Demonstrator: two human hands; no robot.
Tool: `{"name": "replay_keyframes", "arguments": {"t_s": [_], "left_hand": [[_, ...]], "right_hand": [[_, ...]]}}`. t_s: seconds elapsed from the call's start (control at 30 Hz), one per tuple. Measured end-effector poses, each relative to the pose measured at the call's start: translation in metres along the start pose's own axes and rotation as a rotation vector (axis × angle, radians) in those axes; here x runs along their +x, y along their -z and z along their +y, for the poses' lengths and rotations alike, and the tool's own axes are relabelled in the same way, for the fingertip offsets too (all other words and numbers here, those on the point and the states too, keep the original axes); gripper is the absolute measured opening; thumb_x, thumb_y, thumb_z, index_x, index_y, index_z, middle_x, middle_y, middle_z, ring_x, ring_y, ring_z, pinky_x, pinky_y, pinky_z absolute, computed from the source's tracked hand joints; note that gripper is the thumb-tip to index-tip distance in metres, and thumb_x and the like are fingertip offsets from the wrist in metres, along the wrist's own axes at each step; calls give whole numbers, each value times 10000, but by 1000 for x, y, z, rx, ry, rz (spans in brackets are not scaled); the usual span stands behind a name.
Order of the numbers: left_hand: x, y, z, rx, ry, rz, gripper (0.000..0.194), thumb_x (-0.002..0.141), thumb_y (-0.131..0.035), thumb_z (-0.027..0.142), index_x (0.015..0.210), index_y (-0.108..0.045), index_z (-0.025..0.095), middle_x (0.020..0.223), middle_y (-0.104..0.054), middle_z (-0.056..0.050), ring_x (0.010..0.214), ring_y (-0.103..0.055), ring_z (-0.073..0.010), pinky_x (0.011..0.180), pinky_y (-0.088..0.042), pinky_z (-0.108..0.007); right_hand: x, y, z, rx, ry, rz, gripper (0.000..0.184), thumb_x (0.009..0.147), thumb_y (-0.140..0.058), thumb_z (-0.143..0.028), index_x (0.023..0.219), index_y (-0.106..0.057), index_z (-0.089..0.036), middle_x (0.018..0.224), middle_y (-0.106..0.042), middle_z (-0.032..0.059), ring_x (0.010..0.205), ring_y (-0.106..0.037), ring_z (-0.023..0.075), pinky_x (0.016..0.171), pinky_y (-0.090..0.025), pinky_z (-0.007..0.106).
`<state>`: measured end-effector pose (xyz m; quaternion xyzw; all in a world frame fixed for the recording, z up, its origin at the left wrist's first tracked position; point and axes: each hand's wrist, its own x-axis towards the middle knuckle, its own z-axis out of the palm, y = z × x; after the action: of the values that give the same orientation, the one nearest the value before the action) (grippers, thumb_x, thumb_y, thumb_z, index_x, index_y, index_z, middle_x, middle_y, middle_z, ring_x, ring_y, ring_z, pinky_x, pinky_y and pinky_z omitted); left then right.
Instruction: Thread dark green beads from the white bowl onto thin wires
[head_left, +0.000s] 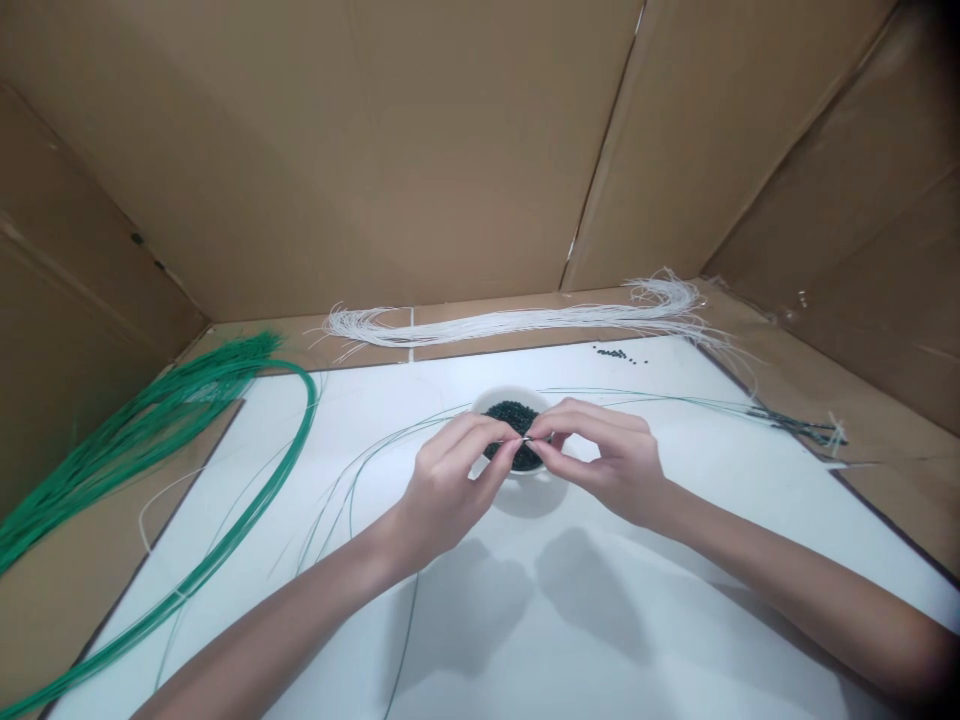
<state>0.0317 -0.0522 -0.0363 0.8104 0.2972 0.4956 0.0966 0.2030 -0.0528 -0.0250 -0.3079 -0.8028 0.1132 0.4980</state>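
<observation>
Over a white bowl (534, 474) of small dark green beads (514, 412), both hands meet fingertip to fingertip. My left hand (454, 480) is closed in a pinch of thumb and forefinger. Facing it, my right hand (611, 455) pinches the same way. A tiny pale bit shows where the tips touch, too small to name. One thin green wire (409, 630) runs from the near edge up under my left wrist; whether its end is between the fingers is hidden.
Green wires (296, 450) curve along the left side. A bundle of white strands (510, 322) lies at the back by the cardboard wall (360, 150). Several loose dark beads (615, 354) lie behind the bowl. Thin strands with a dark tied end (799, 425) are at right.
</observation>
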Motion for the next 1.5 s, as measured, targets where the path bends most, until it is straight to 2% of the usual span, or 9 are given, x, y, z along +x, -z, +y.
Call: {"name": "replay_keyframes", "arguments": {"t_s": [0.3, 0.6, 0.8, 0.93, 1.07, 1.23, 1.33, 1.5], "left_hand": [[-2, -1, -1, -11, 15, -14, 101, 781, -533, 87, 835, -561, 168, 736, -625, -23, 680, -558, -99, 607, -474, -217], [7, 5, 1, 14, -14, 83, 83, 736, -597, 79, 781, -606, 148, 691, -641, -23, 621, -567, -82, 561, -482, -185], [7, 5, 0, -11, -26, 11, 140, 734, -617, 147, 874, -617, 157, 787, -665, -53, 678, -594, -108, 565, -497, -211], [6, 3, -1, -40, -2, -12, 79, 750, -595, 125, 812, -628, 161, 745, -662, -37, 660, -585, -96, 578, -493, -205], [6, 3, 0, -55, 22, -29, 66, 753, -589, 127, 802, -622, 156, 744, -658, -35, 662, -576, -93, 570, -478, -200], [7, 6, 0, -65, 122, -22, 70, 753, -576, 117, 796, -611, 160, 716, -638, -19, 601, -523, -77, 519, -433, -187], [7, 6, 0, -63, 190, -48, 57, 765, -564, 126, 774, -609, 161, 695, -622, -13, 563, -481, -70, 506, -412, -188], [6, 4, 1, -88, 146, -56, 47, 768, -565, 128, 776, -600, 160, 696, -620, -12, 592, -502, -72, 509, -408, -177]], "right_hand": [[-1, -1, 1, 64, -31, -31, 76, 757, -553, -107, 754, -588, -174, 659, -611, 33, 548, -518, 93, 477, -466, 214], [0, 2, 2, 73, -68, 3, 92, 751, -568, -94, 764, -618, -172, 651, -629, 42, 552, -528, 111, 491, -466, 246], [1, 1, -1, 35, -47, 3, 96, 761, -543, -109, 732, -601, -180, 636, -625, 35, 532, -520, 110, 496, -469, 255], [3, 1, -2, -10, -8, -5, 103, 754, -533, -106, 722, -594, -183, 615, -620, 32, 518, -506, 111, 494, -469, 260], [2, 2, -3, 3, -34, -21, 99, 742, -541, -92, 718, -584, -178, 623, -609, 31, 528, -501, 107, 493, -468, 253], [2, 2, -2, 44, -104, -22, 91, 732, -554, -84, 736, -579, -171, 672, -618, 38, 575, -527, 107, 486, -482, 231], [2, 1, 0, 32, -75, -39, 116, 727, -584, -110, 827, -598, -169, 758, -641, 59, 613, -549, 118, 504, -497, 244], [1, 1, 1, 5, -29, -38, 74, 748, -593, -111, 786, -622, -167, 670, -647, 43, 568, -547, 116, 532, -478, 268]]}}
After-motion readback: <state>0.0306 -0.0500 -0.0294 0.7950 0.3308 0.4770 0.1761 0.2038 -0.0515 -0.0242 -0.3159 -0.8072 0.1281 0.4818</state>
